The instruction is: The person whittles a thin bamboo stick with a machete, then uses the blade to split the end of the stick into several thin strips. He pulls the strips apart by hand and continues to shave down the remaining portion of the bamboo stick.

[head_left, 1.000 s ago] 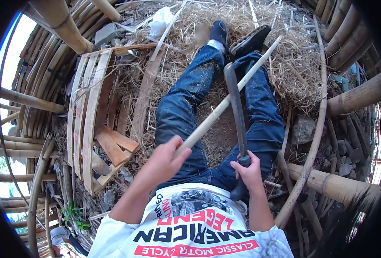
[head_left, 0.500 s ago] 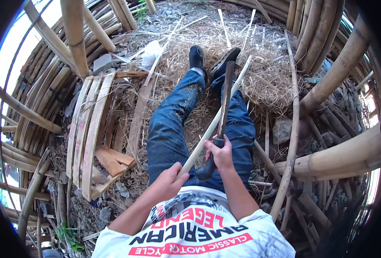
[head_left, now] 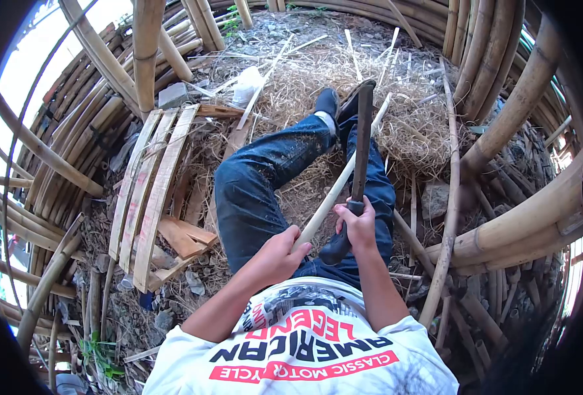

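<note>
My left hand is closed round the near end of a long pale bamboo strip, close to my lap. The strip slants away over my right leg toward my feet. In my right hand is the dark curved handle of a machete. Its long brown blade points away from me and crosses over the strip in this view. Beneath both lie my legs in blue jeans, stretched over the ground, with the left knee bent outward.
A slatted wooden pallet piece rests on rubble at the left. Bamboo shavings pile up around my feet. Thick bamboo poles stand and slant on both sides, and a thin pole lies along my right. A white bag sits farther off.
My left knee has swung out to the left. The machete has tilted more upright over the strip, and both hands have shifted slightly up and to the right in view.
</note>
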